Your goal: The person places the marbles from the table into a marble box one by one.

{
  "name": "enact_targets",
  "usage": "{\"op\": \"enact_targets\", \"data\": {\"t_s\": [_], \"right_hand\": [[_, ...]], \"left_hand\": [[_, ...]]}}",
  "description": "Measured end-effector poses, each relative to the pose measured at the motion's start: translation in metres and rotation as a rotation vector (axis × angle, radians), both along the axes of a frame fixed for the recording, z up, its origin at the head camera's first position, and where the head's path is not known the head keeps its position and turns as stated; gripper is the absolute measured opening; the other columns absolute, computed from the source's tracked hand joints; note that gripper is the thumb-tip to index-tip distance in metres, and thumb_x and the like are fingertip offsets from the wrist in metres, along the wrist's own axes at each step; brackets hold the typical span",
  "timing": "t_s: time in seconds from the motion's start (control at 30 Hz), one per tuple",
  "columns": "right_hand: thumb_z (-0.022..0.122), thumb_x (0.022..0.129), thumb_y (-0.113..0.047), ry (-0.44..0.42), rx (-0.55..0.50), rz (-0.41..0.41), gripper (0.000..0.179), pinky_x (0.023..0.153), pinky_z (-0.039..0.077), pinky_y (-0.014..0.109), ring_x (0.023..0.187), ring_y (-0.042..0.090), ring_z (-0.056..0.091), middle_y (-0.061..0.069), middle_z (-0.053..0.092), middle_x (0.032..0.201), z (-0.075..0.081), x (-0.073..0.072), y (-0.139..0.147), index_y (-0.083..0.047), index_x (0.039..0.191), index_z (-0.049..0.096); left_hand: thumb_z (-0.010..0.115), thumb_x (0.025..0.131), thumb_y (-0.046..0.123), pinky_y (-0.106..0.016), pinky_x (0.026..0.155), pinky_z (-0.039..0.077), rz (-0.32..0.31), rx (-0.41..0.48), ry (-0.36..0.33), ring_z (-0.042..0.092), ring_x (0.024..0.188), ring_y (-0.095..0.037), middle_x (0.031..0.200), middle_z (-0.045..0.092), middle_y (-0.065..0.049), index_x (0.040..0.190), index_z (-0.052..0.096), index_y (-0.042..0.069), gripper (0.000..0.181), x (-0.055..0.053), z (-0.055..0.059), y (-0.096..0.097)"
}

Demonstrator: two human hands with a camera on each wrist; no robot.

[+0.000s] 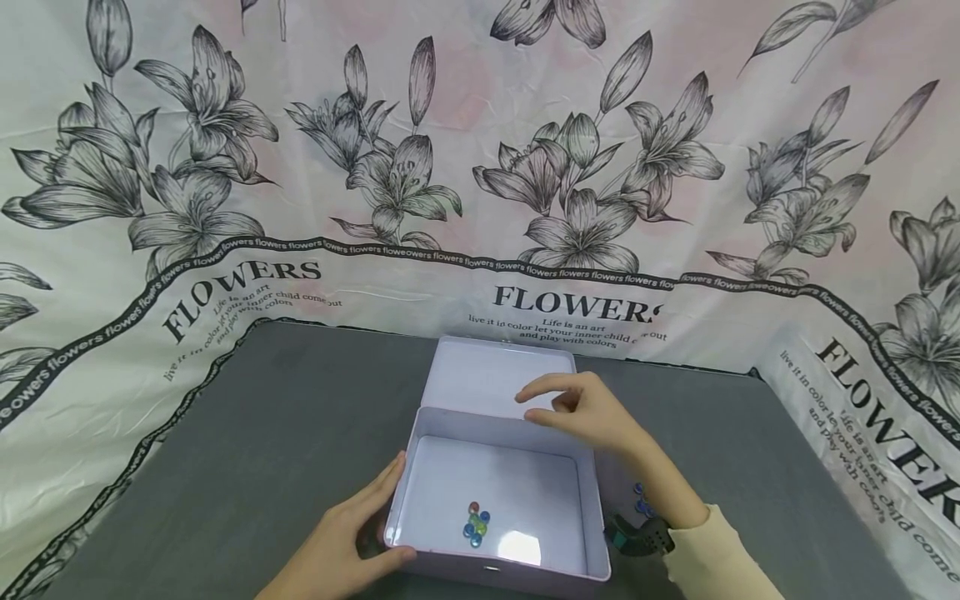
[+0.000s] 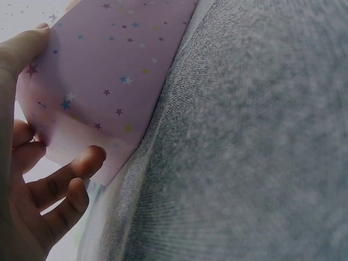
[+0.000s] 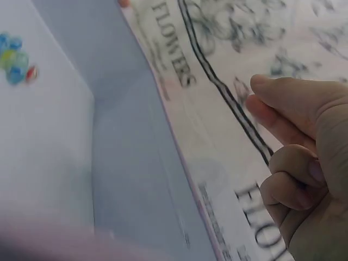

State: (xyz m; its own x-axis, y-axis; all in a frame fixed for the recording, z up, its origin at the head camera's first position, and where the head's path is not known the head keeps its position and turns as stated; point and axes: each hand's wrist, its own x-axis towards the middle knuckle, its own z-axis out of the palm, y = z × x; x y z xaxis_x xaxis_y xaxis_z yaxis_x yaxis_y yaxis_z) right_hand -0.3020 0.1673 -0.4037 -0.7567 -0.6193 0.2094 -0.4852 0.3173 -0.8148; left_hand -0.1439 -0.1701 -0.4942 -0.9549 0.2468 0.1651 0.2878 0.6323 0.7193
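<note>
A lilac hinged box [image 1: 498, 492] printed with small stars stands on the table, its lid [image 1: 487, 371] laid back. Several small shiny glass beads [image 1: 477, 525], blue, yellow-green and reddish, lie in a cluster on its floor; the cluster [image 3: 13, 60] also appears in the right wrist view. My left hand [image 1: 348, 525] holds the box's front left corner, thumb at the front and fingers along the side. In the left wrist view its thumb [image 2: 30, 46] touches the box. Above the hinge line hovers my right hand [image 1: 585, 408], thumb and index finger a little apart, nothing visible between them.
Several dark blue beads [image 1: 642, 500] lie on the grey tabletop [image 1: 300, 417] to the right of the box, beside the right forearm. A dark band [image 1: 637, 533] is on the right wrist. Behind the table hangs a flower-printed cloth [image 1: 450, 167].
</note>
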Motion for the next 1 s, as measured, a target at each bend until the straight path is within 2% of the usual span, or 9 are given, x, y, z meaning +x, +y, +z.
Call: {"op": "enact_targets", "data": {"t_s": [0.17, 0.3, 0.4, 0.47, 0.53, 0.6, 0.7, 0.8, 1.0], "right_hand": [[0.075, 0.089, -0.019, -0.009, -0.008, -0.119, 0.022, 0.036, 0.024, 0.027, 0.044, 0.007, 0.026, -0.003, 0.039, 0.052, -0.006, 0.005, 0.039, -0.017, 0.111, 0.074], [0.073, 0.090, -0.018, 0.004, -0.001, -0.185, 0.025, 0.038, 0.032, 0.029, 0.045, 0.007, 0.031, 0.004, 0.065, 0.078, -0.013, 0.012, 0.072, -0.015, 0.115, 0.073], [0.072, 0.091, -0.017, 0.019, 0.007, -0.227, 0.027, 0.040, 0.035, 0.030, 0.045, 0.008, 0.032, 0.006, 0.070, 0.111, -0.019, 0.019, 0.097, -0.010, 0.117, 0.072], [0.072, 0.091, -0.017, 0.014, 0.017, -0.264, 0.026, 0.039, 0.034, 0.030, 0.043, 0.010, 0.030, 0.004, 0.071, 0.112, -0.024, 0.025, 0.113, -0.009, 0.116, 0.072], [0.072, 0.091, -0.016, -0.001, 0.022, -0.295, 0.026, 0.038, 0.032, 0.032, 0.042, 0.012, 0.027, 0.003, 0.072, 0.106, -0.030, 0.031, 0.129, -0.009, 0.116, 0.072], [0.071, 0.092, -0.016, -0.034, 0.028, -0.324, 0.026, 0.037, 0.031, 0.033, 0.042, 0.013, 0.024, 0.000, 0.070, 0.084, -0.038, 0.038, 0.142, -0.009, 0.117, 0.071], [0.071, 0.092, -0.017, -0.081, 0.038, -0.351, 0.028, 0.035, 0.027, 0.032, 0.041, 0.012, 0.020, 0.000, 0.047, 0.053, -0.052, 0.047, 0.157, -0.006, 0.118, 0.070], [0.071, 0.092, -0.017, -0.102, 0.055, -0.357, 0.029, 0.033, 0.026, 0.029, 0.040, 0.013, 0.018, 0.005, 0.027, 0.046, -0.066, 0.056, 0.166, -0.004, 0.118, 0.069], [0.072, 0.090, -0.012, -0.064, 0.045, -0.345, 0.025, 0.032, 0.026, 0.024, 0.038, 0.016, 0.018, 0.006, 0.037, 0.047, -0.091, 0.071, 0.175, -0.006, 0.114, 0.072]], "left_hand": [[0.074, 0.077, 0.063, -0.046, 0.111, 0.038, 0.009, 0.011, -0.049, 0.030, 0.144, -0.008, 0.159, 0.023, 0.021, 0.157, 0.025, 0.034, 0.098, 0.000, 0.001, 0.001], [0.075, 0.076, 0.063, -0.045, 0.112, 0.038, 0.020, 0.014, -0.084, 0.029, 0.143, -0.006, 0.158, 0.023, 0.023, 0.156, 0.025, 0.037, 0.098, -0.001, 0.001, 0.002], [0.075, 0.077, 0.062, -0.045, 0.111, 0.038, 0.016, 0.011, -0.073, 0.029, 0.144, -0.007, 0.158, 0.023, 0.022, 0.157, 0.025, 0.036, 0.098, -0.001, 0.000, 0.003], [0.075, 0.077, 0.062, -0.045, 0.111, 0.039, 0.011, 0.010, -0.063, 0.030, 0.144, -0.008, 0.159, 0.023, 0.021, 0.157, 0.025, 0.034, 0.098, -0.001, 0.000, 0.003], [0.075, 0.077, 0.061, -0.046, 0.111, 0.038, 0.007, 0.012, -0.063, 0.030, 0.144, -0.009, 0.159, 0.023, 0.021, 0.157, 0.026, 0.033, 0.098, 0.000, 0.000, 0.003], [0.075, 0.077, 0.061, -0.046, 0.111, 0.038, 0.011, 0.016, -0.073, 0.030, 0.144, -0.008, 0.159, 0.023, 0.021, 0.157, 0.026, 0.034, 0.098, 0.000, 0.000, 0.003], [0.075, 0.076, 0.062, -0.045, 0.112, 0.038, 0.015, 0.021, -0.080, 0.029, 0.144, -0.008, 0.159, 0.023, 0.021, 0.157, 0.026, 0.034, 0.099, 0.000, 0.000, 0.003], [0.075, 0.076, 0.063, -0.045, 0.111, 0.037, 0.018, 0.020, -0.072, 0.029, 0.144, -0.007, 0.159, 0.023, 0.022, 0.157, 0.026, 0.034, 0.099, 0.000, 0.001, 0.002], [0.074, 0.076, 0.063, -0.043, 0.110, 0.040, 0.007, 0.008, -0.017, 0.031, 0.143, -0.009, 0.159, 0.024, 0.019, 0.157, 0.026, 0.032, 0.099, -0.001, -0.001, 0.003]]}}
